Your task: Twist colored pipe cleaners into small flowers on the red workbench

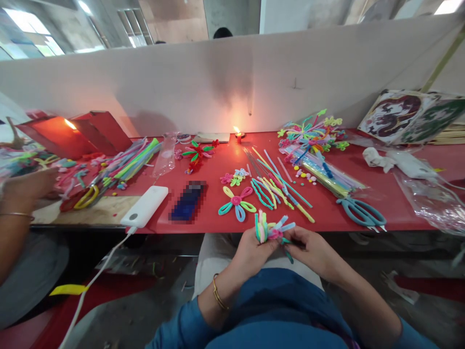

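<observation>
Apparently, one looped flower [236, 200] is complete at centre; below, left hand [250, 250] and right hand [311, 249] pinch a half-shaped bunch [262, 229], loose stems [304, 212] lying unused right of centre.

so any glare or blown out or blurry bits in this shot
Head view: the candle throws an orange glow on the white board; upper-left window washed out; clear plastic at right glints. Also in head view, a likely phone is pixelated.
</observation>
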Available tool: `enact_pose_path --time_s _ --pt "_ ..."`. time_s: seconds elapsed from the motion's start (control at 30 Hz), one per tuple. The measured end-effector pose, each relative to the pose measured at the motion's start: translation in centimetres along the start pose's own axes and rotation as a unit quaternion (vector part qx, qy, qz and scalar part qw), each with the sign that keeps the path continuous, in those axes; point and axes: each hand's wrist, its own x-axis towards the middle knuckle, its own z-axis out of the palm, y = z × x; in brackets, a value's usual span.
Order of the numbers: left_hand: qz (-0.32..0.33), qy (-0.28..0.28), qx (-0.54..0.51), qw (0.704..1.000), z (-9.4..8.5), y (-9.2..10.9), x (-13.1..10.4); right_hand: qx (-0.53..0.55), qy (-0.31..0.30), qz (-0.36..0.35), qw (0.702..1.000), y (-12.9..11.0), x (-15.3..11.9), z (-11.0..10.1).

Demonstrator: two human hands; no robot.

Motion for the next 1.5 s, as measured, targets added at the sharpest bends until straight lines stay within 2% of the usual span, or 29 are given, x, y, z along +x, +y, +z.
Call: enact_pose_path --time_s 0.13,0.2,0.27,0.37,0.47,0.57,0.67,0.73,0.8,0.87,0.97,1.07,1.17,1.27,1.4,1.5 --pt "-0.052 0.074 -0.057 0.994 0.7 -0.8 0.4 -0.164 0.094 -0.095 0.977 0.7 0.0 0.7" --pt "-0.099 0.091 -0.126 0.983 1.1 -1.0 0.5 -0.197 0.13 -0.156 0.959 1.1 0.0 0.9" --pt "-0.143 0.093 -0.191 0.967 1.3 -1.1 0.6 -0.195 0.146 -0.189 0.951 1.4 0.1 1.1" --pt "-0.153 0.089 -0.231 0.957 1.4 -1.0 0.5 -0.139 0.141 -0.14 0.97 1.3 0.2 1.2" --pt "-0.123 0.072 -0.211 0.967 1.2 -0.8 0.3 0.016 0.084 -0.039 0.996 0.8 0.2 1.0" --pt "-0.112 0.026 -0.186 0.976 0.9 -0.5 0.1 0.199 0.007 0.033 0.979 0.3 0.2 0.9" --pt "-0.093 0.002 -0.161 0.983 0.7 -0.5 0.0 0.269 -0.024 0.07 0.96 0.2 0.2 1.0" --pt "-0.076 0.009 -0.135 0.988 0.6 -0.7 0.1 0.268 -0.021 0.077 0.96 0.3 0.2 1.2" --pt "-0.062 0.037 -0.108 0.992 0.7 -0.9 0.1 0.218 0.008 0.065 0.974 0.4 0.2 1.3" --pt "-0.062 0.075 -0.094 0.991 0.9 -1.1 0.2 0.109 0.063 0.029 0.992 0.5 0.1 1.3" --pt "-0.085 0.107 -0.125 0.983 1.3 -1.2 0.3 -0.034 0.145 -0.044 0.988 0.6 -0.1 1.5" --pt "-0.094 0.094 -0.159 0.978 1.5 -0.8 0.4 -0.016 0.173 -0.036 0.984 0.7 -0.1 1.8" --pt "-0.084 0.067 -0.156 0.982 1.5 -0.6 0.4 0.122 0.136 0.029 0.983 0.9 0.1 2.2" --pt "-0.079 0.069 -0.141 0.984 1.3 -0.8 0.4 0.22 0.089 0.063 0.969 0.7 0.5 2.3" --pt "-0.053 0.077 -0.071 0.993 0.6 -1.0 0.3 0.242 0.044 0.105 0.964 0.1 0.5 1.9" --pt "0.026 0.066 0.025 0.997 0.1 -0.6 0.1 0.197 0.016 0.1 0.975 0.0 0.4 1.5"
